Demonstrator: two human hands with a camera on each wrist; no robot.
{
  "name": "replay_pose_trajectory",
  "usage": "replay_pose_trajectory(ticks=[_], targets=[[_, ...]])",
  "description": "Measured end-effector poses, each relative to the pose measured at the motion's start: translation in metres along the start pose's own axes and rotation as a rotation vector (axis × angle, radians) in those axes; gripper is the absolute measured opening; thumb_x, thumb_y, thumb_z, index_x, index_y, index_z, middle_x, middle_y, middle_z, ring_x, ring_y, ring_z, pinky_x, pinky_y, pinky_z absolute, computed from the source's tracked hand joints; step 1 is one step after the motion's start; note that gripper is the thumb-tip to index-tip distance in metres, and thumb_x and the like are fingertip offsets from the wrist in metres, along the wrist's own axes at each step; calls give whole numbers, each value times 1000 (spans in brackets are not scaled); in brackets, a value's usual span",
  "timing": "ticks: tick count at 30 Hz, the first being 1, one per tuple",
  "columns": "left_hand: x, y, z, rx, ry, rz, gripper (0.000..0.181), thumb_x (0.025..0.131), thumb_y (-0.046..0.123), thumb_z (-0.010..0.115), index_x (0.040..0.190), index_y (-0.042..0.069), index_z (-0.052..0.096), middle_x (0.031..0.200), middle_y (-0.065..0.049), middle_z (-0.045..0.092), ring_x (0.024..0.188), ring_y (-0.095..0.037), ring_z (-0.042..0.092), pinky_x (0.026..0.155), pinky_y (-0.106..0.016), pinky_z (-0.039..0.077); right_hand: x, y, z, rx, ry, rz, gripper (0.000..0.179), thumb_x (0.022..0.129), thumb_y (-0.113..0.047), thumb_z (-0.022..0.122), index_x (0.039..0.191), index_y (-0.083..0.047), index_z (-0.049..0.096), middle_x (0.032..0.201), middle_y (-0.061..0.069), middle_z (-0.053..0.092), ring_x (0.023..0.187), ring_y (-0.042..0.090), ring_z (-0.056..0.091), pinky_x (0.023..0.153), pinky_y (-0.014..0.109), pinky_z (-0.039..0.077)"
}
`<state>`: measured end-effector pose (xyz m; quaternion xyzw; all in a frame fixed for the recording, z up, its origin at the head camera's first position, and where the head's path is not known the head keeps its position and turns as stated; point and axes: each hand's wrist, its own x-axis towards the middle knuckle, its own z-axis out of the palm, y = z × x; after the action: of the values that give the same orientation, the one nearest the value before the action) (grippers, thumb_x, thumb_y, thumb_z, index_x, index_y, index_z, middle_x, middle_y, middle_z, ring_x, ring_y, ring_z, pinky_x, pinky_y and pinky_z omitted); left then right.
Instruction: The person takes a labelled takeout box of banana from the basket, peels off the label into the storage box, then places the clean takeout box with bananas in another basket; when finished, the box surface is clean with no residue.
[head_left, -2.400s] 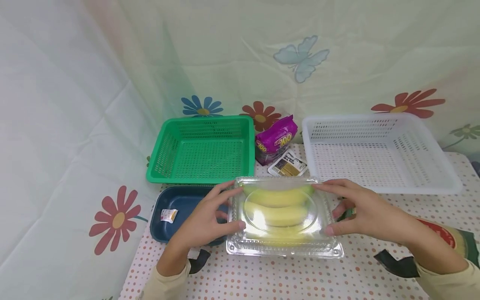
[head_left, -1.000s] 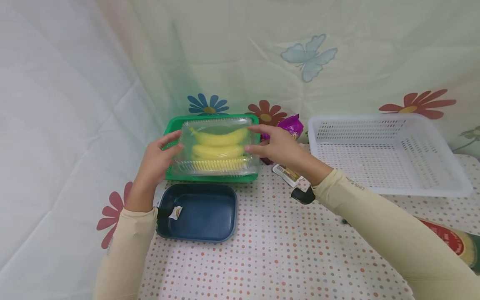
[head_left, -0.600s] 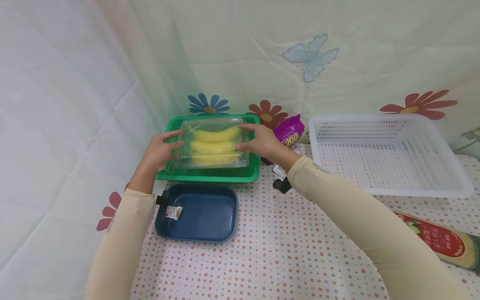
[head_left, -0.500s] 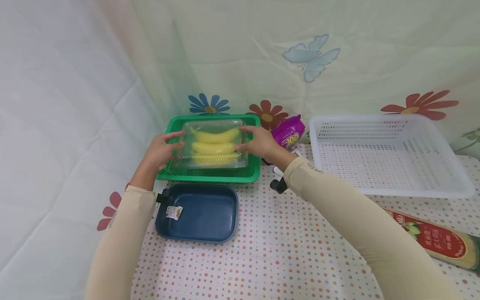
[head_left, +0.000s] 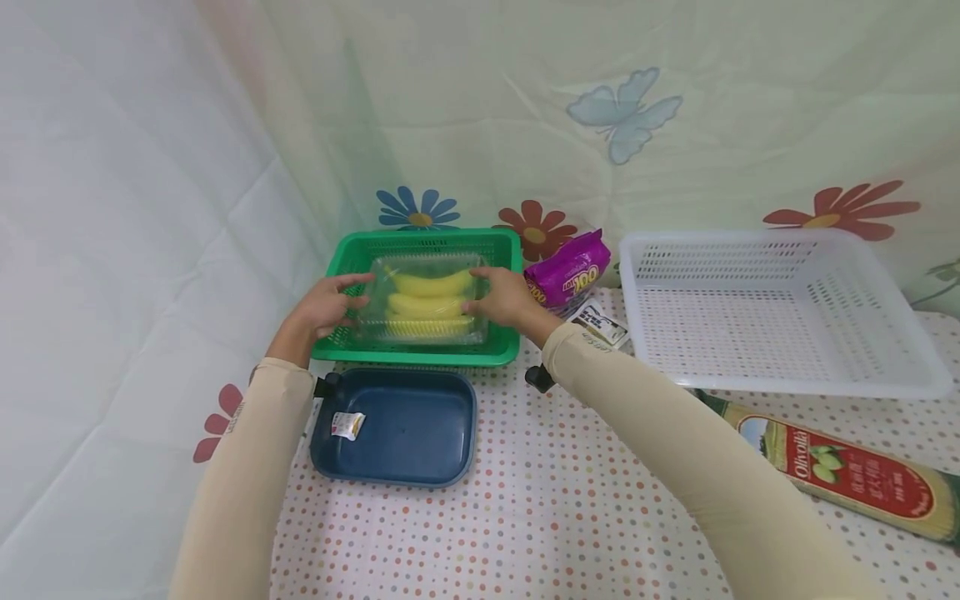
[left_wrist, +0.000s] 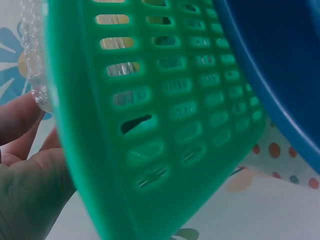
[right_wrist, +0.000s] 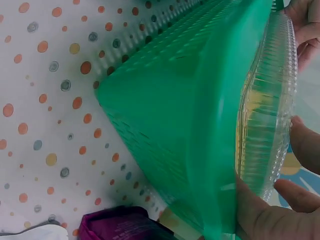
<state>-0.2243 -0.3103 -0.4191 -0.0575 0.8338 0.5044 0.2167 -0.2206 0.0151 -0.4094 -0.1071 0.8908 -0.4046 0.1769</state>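
Note:
A clear plastic clamshell box (head_left: 382, 329) with several yellow bananas (head_left: 431, 285) inside is partly within the green basket (head_left: 420, 359). My left hand (head_left: 322, 306) holds the box's left end, and my right hand (head_left: 510, 296) grips its right end. Seen from the right wrist, the ribbed side of the box (right_wrist: 272, 115) stands a little above the basket rim, with fingertips at its edge. In the left wrist view a finger touches the box's beaded corner (left_wrist: 40, 95), outside the green wall (left_wrist: 165, 130). The box's underside is hidden.
A dark blue tray (head_left: 405, 442) with a small white packet (head_left: 347, 425) stands before the basket. To the right are a purple bag (head_left: 573, 268), a flat labelled pack (head_left: 600, 323), a white basket (head_left: 780, 387) and an Olivoilà pasta packet (head_left: 855, 471). Patterned cloth hangs behind.
Both hands have carried the banana box from the middle of the table left to the green basket and lowered it partly inside. The right forearm has swung left, uncovering the pasta packet.

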Motion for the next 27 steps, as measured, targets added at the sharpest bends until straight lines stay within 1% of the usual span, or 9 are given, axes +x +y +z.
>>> replay_pose_trajectory(ticks=[3, 5, 9, 10, 13, 15, 17, 22, 27], targets=[[1, -2, 1, -4, -1, -12, 56, 107, 9, 51, 159, 22, 37, 172, -10, 12, 153, -39, 29, 112, -60, 42, 2, 0, 3, -46, -3, -7, 68, 94, -26, 76, 154, -13, 45, 160, 15, 42, 139, 35, 49, 106, 48, 51], [0, -1, 2, -6, -5, -18, 56, 107, 9, 50, 160, 21, 37, 172, -10, 11, 153, -40, 27, 113, -61, 40, 2, 1, 5, -57, -10, -5, 69, 95, -26, 75, 155, -13, 45, 160, 15, 43, 129, 35, 57, 103, 47, 52], [-7, 8, 4, -13, -11, -38, 56, 107, 6, 48, 160, 17, 35, 172, -12, 11, 154, -41, 25, 115, -62, 38, 3, 1, 6, -59, -18, 3, 69, 95, -25, 74, 155, -13, 44, 160, 14, 43, 113, 33, 65, 100, 46, 54], [-9, 11, 5, -12, -14, -43, 56, 107, 5, 47, 160, 16, 35, 172, -13, 10, 154, -41, 25, 115, -62, 38, 3, 1, 6, -60, -19, 3, 69, 95, -25, 74, 156, -13, 44, 160, 15, 42, 113, 33, 65, 100, 46, 53], [-18, 20, 7, -5, -18, -50, 56, 107, 3, 47, 160, 13, 34, 172, -15, 11, 154, -41, 25, 115, -62, 38, 4, 1, 7, -70, -18, 2, 68, 96, -24, 74, 156, -12, 43, 160, 15, 43, 120, 33, 62, 103, 46, 52], [-20, 23, 7, -1, -19, -50, 56, 106, 3, 47, 160, 13, 34, 172, -15, 11, 153, -41, 26, 114, -62, 38, 4, 2, 8, -80, -21, 3, 68, 96, -24, 73, 156, -12, 43, 160, 16, 43, 125, 34, 60, 106, 46, 51], [-15, 16, 6, 3, -13, -41, 56, 107, 3, 47, 160, 16, 35, 172, -13, 11, 153, -40, 27, 114, -62, 39, 4, 2, 8, -97, -24, 2, 68, 96, -24, 73, 156, -12, 43, 160, 16, 43, 131, 34, 56, 107, 46, 50], [0, -3, 3, -9, 10, -24, 55, 107, 6, 48, 159, 22, 38, 172, -8, 12, 153, -38, 28, 114, -62, 39, 4, 1, 8, -142, -46, -13, 69, 97, -25, 72, 156, -10, 41, 160, 17, 43, 139, 35, 50, 109, 46, 49], [0, -4, 6, -36, 17, -24, 55, 107, 7, 48, 160, 21, 37, 172, -6, 12, 155, -38, 25, 116, -62, 37, 4, 1, 8, -168, -58, -31, 69, 97, -24, 71, 157, -8, 40, 159, 18, 43, 144, 35, 45, 111, 46, 47]])
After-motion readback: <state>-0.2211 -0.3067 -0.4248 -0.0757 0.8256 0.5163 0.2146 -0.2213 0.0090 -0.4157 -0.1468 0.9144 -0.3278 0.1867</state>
